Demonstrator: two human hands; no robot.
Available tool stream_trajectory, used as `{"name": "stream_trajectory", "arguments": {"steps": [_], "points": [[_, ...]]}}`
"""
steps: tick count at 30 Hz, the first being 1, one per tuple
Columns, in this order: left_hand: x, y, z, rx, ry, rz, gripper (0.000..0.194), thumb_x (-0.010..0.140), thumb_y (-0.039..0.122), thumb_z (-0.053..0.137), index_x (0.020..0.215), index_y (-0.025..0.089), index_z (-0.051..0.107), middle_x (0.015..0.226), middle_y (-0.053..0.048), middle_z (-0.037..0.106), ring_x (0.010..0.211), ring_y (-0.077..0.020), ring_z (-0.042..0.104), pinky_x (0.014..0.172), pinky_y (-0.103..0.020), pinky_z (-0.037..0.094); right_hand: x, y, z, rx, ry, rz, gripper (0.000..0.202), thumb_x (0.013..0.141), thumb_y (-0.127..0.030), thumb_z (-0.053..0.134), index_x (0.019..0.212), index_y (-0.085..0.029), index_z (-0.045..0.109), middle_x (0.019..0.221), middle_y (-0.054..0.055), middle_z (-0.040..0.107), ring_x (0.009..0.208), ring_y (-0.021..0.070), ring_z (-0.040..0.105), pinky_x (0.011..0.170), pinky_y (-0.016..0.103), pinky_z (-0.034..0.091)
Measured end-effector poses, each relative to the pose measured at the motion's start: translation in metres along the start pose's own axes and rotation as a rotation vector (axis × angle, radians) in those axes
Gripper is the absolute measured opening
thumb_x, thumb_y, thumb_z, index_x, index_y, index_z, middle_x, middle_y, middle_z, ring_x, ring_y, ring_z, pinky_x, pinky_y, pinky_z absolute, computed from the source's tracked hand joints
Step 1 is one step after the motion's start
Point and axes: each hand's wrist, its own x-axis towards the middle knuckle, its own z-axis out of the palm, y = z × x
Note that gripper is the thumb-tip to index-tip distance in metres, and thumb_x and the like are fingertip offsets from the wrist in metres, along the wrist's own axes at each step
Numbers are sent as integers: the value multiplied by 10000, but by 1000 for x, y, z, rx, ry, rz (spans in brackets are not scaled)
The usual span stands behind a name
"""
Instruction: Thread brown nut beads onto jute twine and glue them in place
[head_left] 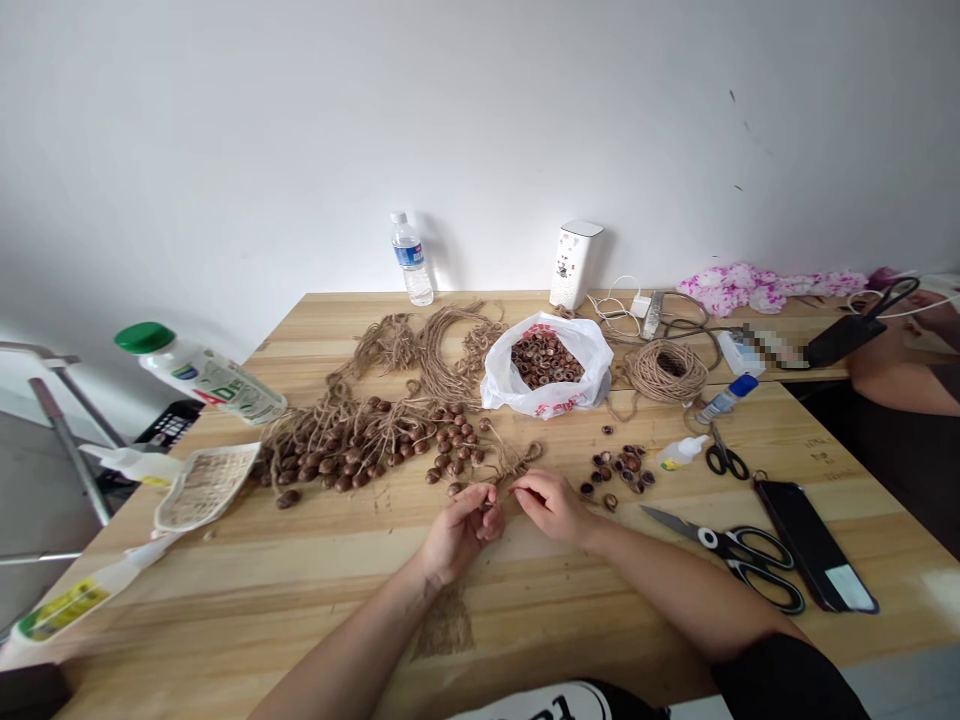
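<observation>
My left hand (463, 525) is closed above the front middle of the wooden table, fingers curled in a pinch. Facing it, my right hand (555, 507) has thumb and forefinger pinched together. What either hand holds is too small to make out. Just beyond them lies a knotted bunch of brown twine (514, 460). Frayed twine ends (444, 628) show below my left wrist. To the left is a pile of round brown nut-like balls (352, 460), many attached to twine. Several cut shell pieces (619, 468) lie right of my right hand.
Behind stand a plastic bag (499, 385) of shell rings, a twine coil (667, 375) and a water bottle (411, 260). Large scissors (712, 540), small scissors (724, 457), a glue bottle (682, 452) and a phone (814, 545) lie right. Another person's arm (907, 350) rests far right.
</observation>
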Motion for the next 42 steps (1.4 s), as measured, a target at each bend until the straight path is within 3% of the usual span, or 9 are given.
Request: {"name": "stream_trajectory", "arguments": {"steps": [42], "points": [[2,-1,-4,-89,-22,-16,163,832,271,535,737,140,547,497,34,411,424,-65,314,474,-218,240,-1,2,1,8,-3,-10,181,896,-166,465,856,-168,642,715,37,609,656,141,550,621,247,429]]}}
